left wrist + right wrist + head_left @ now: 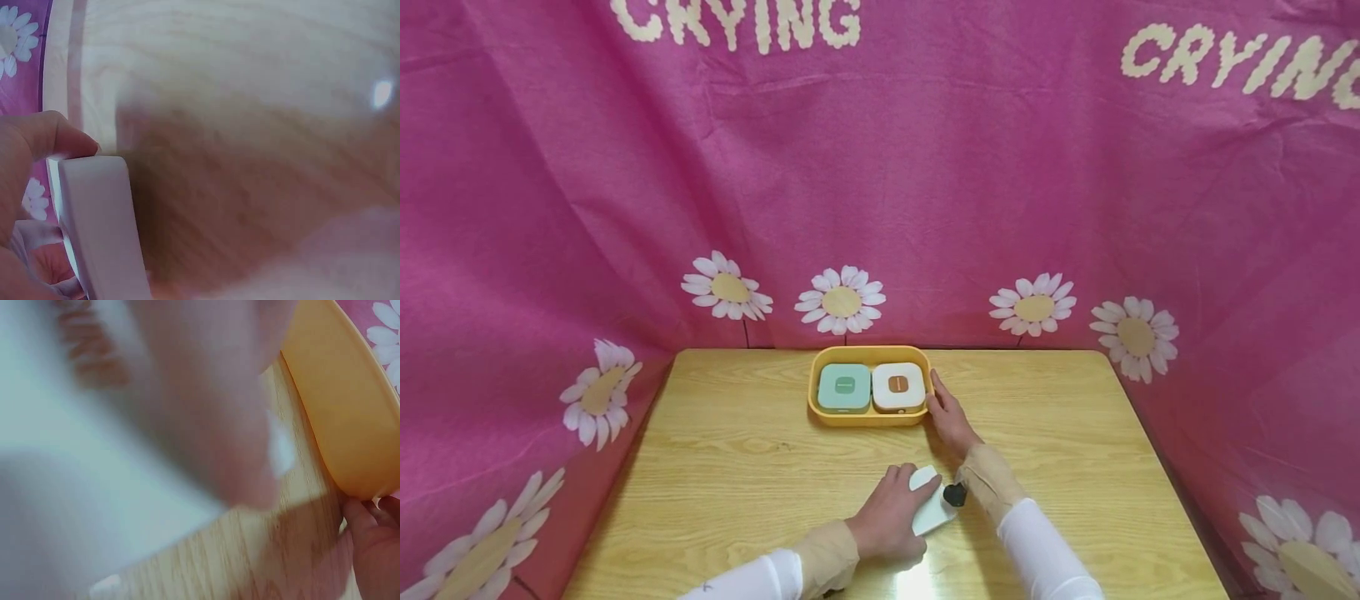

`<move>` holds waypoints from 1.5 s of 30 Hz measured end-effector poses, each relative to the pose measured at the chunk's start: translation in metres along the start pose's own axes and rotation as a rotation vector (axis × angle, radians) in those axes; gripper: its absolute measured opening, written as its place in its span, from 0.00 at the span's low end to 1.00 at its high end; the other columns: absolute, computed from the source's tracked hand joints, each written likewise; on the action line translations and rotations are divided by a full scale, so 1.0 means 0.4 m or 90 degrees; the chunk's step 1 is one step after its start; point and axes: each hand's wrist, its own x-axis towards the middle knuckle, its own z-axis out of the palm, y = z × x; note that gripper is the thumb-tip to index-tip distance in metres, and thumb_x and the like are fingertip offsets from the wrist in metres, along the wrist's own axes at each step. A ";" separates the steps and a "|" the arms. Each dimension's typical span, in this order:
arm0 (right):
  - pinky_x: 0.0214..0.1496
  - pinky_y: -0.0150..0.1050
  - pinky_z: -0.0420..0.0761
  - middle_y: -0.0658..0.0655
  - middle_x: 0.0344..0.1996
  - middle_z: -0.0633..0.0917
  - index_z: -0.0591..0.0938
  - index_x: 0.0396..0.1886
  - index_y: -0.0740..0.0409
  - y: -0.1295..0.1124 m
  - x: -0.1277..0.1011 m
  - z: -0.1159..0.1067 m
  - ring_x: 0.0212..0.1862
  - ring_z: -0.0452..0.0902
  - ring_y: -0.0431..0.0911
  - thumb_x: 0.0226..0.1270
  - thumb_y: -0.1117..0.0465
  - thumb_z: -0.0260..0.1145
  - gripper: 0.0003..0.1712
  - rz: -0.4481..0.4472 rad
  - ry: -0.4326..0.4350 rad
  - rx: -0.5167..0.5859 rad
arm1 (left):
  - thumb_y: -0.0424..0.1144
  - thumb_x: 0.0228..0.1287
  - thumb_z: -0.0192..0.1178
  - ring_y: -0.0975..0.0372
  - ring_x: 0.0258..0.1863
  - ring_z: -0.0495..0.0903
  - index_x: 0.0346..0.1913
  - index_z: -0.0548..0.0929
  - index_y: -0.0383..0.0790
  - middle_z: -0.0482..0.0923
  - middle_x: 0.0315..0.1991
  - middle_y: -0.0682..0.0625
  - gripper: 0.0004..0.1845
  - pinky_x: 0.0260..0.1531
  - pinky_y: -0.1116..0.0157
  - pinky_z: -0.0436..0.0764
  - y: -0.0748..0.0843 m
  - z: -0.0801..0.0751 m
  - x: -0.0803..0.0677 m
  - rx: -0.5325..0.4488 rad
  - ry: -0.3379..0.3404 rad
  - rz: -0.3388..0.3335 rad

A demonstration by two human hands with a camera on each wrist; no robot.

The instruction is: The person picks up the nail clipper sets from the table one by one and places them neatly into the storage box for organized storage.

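My left hand [889, 514] grips a white box [934, 510] with rounded edges over the front middle of the table. In the left wrist view the thumb and fingers hold the sides of the white box [103, 225]. Brown lettering on its face shows blurred in the right wrist view. My right hand [953, 423] holds the right end of a yellow tray [868, 422], thumb at the near corner. The right wrist view has those fingers [369, 519] at the tray's lower end. Inside the tray, a mint green box [845, 400] sits left of a white box with a brown square [910, 402].
The tray stands at the back edge of the wooden table [737, 450]. Behind and beside the table hangs a pink cloth [925, 183] with white daisies. A small black piece [955, 495] sits at the right wrist, near the held box.
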 end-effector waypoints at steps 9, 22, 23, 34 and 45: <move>0.83 0.50 0.46 0.61 0.85 0.42 0.44 0.86 0.59 0.011 0.009 -0.002 0.85 0.36 0.53 0.87 0.67 0.41 0.35 0.002 -0.008 0.049 | 0.55 0.45 0.77 0.51 0.57 0.72 0.80 0.69 0.54 0.68 0.69 0.40 0.54 0.54 0.59 0.77 -0.037 -0.050 0.001 -0.011 0.021 -0.027; 0.82 0.53 0.49 0.65 0.85 0.44 0.44 0.86 0.61 0.008 0.004 -0.011 0.84 0.39 0.57 0.87 0.68 0.43 0.35 -0.010 -0.023 -0.010 | 0.56 0.47 0.77 0.51 0.55 0.76 0.80 0.70 0.53 0.69 0.71 0.39 0.53 0.53 0.56 0.80 -0.077 -0.116 -0.005 -0.006 0.049 -0.045; 0.82 0.53 0.50 0.65 0.85 0.45 0.44 0.86 0.62 0.009 0.004 -0.011 0.84 0.39 0.57 0.87 0.68 0.43 0.35 -0.013 -0.024 -0.004 | 0.57 0.47 0.77 0.51 0.56 0.76 0.79 0.70 0.53 0.69 0.71 0.39 0.53 0.54 0.55 0.80 -0.079 -0.120 -0.004 -0.006 0.050 -0.045; 0.80 0.52 0.57 0.65 0.84 0.47 0.44 0.86 0.59 0.015 0.006 -0.011 0.82 0.49 0.57 0.87 0.68 0.42 0.35 -0.007 -0.019 0.013 | 0.55 0.50 0.78 0.48 0.63 0.74 0.78 0.71 0.52 0.68 0.73 0.39 0.50 0.63 0.50 0.76 -0.101 -0.157 0.011 0.019 0.081 -0.012; 0.78 0.54 0.62 0.67 0.84 0.51 0.44 0.87 0.57 0.019 0.003 -0.014 0.80 0.56 0.61 0.88 0.66 0.41 0.35 -0.010 -0.023 -0.020 | 0.55 0.53 0.76 0.51 0.65 0.73 0.78 0.72 0.52 0.69 0.73 0.41 0.48 0.64 0.53 0.75 -0.133 -0.196 0.044 0.008 0.105 -0.014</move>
